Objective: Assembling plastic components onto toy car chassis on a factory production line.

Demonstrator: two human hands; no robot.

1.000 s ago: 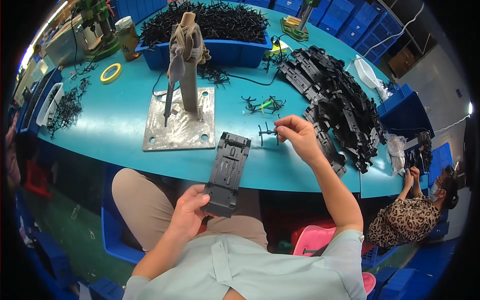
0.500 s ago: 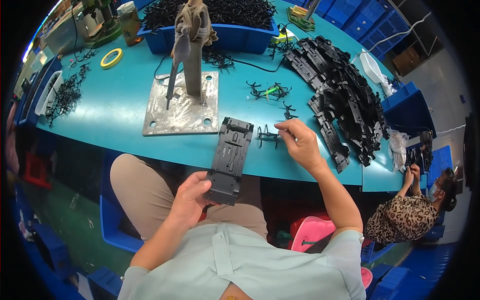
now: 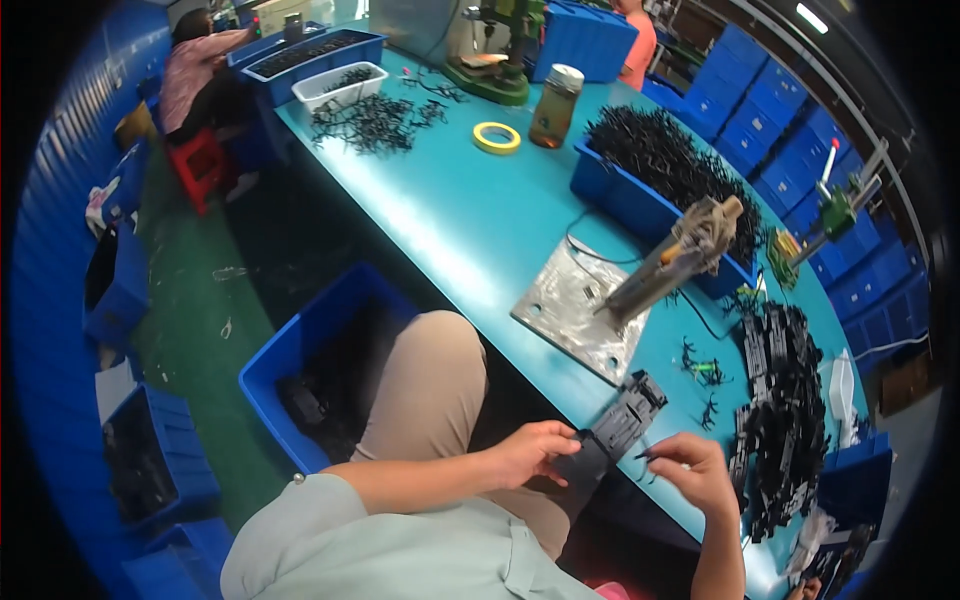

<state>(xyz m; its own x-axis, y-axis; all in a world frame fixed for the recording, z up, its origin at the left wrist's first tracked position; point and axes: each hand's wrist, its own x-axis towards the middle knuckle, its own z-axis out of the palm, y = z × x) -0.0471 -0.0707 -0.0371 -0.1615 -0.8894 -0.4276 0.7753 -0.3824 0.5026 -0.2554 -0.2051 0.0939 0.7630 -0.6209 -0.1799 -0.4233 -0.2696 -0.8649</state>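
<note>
My left hand [image 3: 530, 452] is closed around the lower end of a long black plastic housing [image 3: 622, 418], tilted over the table's front edge. Close to the housing's right side, my right hand [image 3: 697, 474] has its thumb and finger pinched on a small black plastic clip [image 3: 645, 455], partly hidden by the fingertips. Beyond the housing stands a metal post [image 3: 640, 292] with a cloth-wrapped top, on a square metal base plate [image 3: 567, 300]. Several loose black clips [image 3: 707, 410] lie on the table past my right hand.
A heap of black housings [image 3: 780, 420] lies at the right. Behind the post stands a blue bin [image 3: 610, 190] full of black clips. Yellow tape [image 3: 496, 138], a jar [image 3: 558, 105] and a white tray [image 3: 340, 92] are farther back. A blue bin [image 3: 285, 375] sits beside my leg.
The view has swung left, so the table appears slanted. My right hand has taken up a small black clip from the table beside the housing. The left hand still holds the housing.
</note>
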